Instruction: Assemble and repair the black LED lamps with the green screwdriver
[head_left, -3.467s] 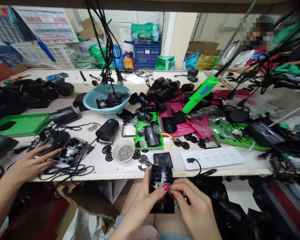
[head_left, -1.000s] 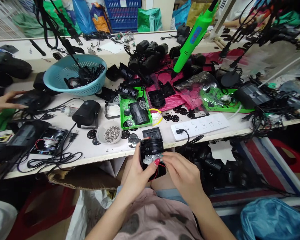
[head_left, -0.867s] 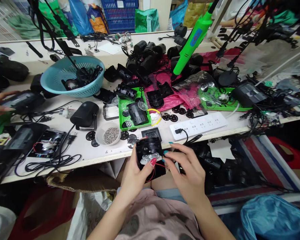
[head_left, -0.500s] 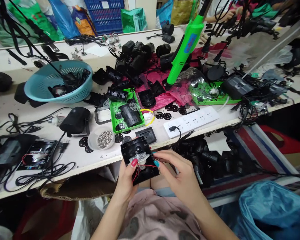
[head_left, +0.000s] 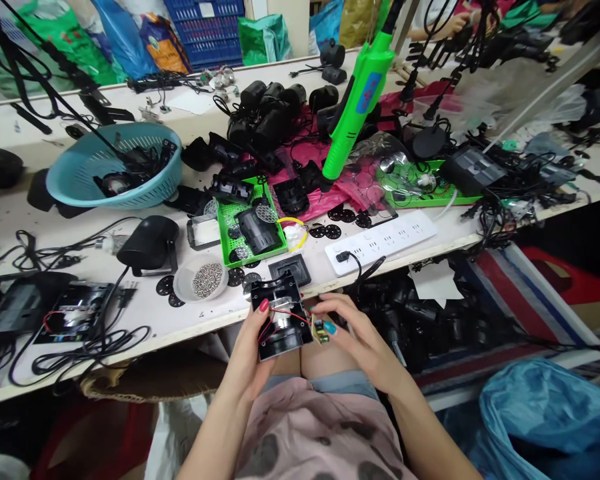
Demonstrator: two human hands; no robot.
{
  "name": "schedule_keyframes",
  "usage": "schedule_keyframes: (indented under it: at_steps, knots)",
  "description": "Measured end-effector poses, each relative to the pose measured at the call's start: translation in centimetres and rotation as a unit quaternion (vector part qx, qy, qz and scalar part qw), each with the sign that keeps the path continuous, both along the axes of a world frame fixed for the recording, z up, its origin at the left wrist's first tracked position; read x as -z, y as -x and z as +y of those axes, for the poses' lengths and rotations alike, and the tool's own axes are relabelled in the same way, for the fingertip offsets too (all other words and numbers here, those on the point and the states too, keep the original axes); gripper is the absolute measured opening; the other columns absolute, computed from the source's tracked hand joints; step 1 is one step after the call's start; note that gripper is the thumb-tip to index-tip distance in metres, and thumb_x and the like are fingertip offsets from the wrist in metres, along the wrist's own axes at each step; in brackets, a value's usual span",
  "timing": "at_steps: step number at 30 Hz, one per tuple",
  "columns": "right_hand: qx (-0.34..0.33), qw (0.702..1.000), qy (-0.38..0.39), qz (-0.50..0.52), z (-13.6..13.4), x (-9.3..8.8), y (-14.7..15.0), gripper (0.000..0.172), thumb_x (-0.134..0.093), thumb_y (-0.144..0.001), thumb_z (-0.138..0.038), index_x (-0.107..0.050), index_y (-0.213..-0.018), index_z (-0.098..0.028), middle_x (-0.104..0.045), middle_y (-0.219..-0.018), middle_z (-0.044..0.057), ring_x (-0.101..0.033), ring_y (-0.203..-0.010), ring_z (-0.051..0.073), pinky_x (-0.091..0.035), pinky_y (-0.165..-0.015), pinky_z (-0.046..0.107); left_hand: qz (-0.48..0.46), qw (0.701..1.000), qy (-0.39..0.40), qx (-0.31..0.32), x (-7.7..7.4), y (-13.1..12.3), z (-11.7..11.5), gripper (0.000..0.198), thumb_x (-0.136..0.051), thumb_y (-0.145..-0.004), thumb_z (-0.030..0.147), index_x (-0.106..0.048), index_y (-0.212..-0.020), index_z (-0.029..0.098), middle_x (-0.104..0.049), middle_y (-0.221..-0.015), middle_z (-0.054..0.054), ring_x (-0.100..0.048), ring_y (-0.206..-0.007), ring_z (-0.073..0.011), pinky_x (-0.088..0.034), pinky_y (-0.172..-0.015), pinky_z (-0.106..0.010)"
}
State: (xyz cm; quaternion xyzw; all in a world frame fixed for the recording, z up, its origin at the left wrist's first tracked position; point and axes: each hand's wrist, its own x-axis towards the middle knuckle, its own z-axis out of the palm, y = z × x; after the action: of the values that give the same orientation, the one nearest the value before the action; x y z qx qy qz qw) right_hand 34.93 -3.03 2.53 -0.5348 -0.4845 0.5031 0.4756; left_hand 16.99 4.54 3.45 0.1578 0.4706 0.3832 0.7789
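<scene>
A black plastic housing (head_left: 286,339) is held above my lap, just off the table's front edge. Clear and silvery parts sit in its middle, with red wires running over them. My left hand (head_left: 253,340) is closed round the housing's left side, the thumb on its rim. At the right side, my right hand (head_left: 355,333) pinches a small circuit board (head_left: 321,329) with green and yellowish parts. Just beyond the housing lies a flat black rectangular piece (head_left: 291,269) on the table.
A bowl of small metal pieces (head_left: 207,280), a green tray (head_left: 253,247) and a white power strip (head_left: 380,243) stand along the front. Above the table hangs a green electric screwdriver (head_left: 357,100). A blue basket (head_left: 115,163) is at the left. Far right, another person's hand (head_left: 453,25) shows.
The housing has turned in my left hand, showing its inside more fully. The circuit board now shows at my right fingers. The view has shifted slightly.
</scene>
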Motion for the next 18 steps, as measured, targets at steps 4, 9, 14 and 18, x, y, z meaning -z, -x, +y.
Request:
schedule_keyframes:
  at_steps: [4, 9, 14, 18]
  knots:
    - [-0.043, 0.998, -0.031, 0.022, -0.2, 0.7, -0.4, 0.040, -0.062, -0.091, -0.048, -0.054, -0.123, -0.025, -0.057, -0.126, 0.006, -0.050, -0.125, 0.024, -0.038, -0.107, 0.034, -0.080, 0.996, 0.019, 0.046, 0.3, 1.1, -0.3, 0.065, -0.088, -0.061, 0.057, -0.072, -0.111, 0.018, -0.075, -0.118, -0.012, -0.065, -0.118, -0.0348, -0.053, -0.102, -0.046]
    - [0.001, 0.995, -0.015, 0.096, 0.3, 2.2, 0.6, 0.031, -0.066, -0.087, -0.049, -0.056, -0.094, -0.021, -0.051, -0.084, -0.001, -0.049, -0.076, 0.014, -0.041, -0.069, 0.026, -0.058, 0.996, -0.003, 0.062, -0.2, 1.2, -1.2, 0.083, -0.092, -0.057, 0.016, -0.062, -0.133, 0.035, -0.069, -0.131, -0.002, -0.065, -0.116, -0.0261, -0.052, -0.098, -0.034]
    - [0.007, 0.991, 0.046, 0.127, 0.3, 1.5, -0.9, 0.032, -0.070, -0.085, -0.049, -0.062, -0.094, -0.020, -0.055, -0.080, 0.000, -0.050, -0.071, 0.013, -0.040, -0.062, 0.025, -0.038, 0.998, 0.036, 0.044, -1.0, 0.5, -0.6, 0.066, -0.073, -0.073, 0.015, -0.058, -0.136, 0.030, -0.073, -0.107, -0.003, -0.067, -0.085, -0.0165, -0.053, -0.073, -0.025]
    - [0.009, 0.991, 0.035, 0.127, -0.4, -0.6, -2.0, 0.022, -0.064, -0.091, -0.042, -0.069, -0.095, -0.021, -0.059, -0.089, 0.003, -0.054, -0.076, 0.014, -0.045, -0.066, 0.025, -0.023, 0.995, 0.073, 0.067, -0.2, 0.5, 0.2, 0.058, -0.066, -0.072, 0.013, -0.059, -0.128, 0.025, -0.071, -0.097, -0.003, -0.063, -0.077, -0.0160, -0.049, -0.062, -0.023]
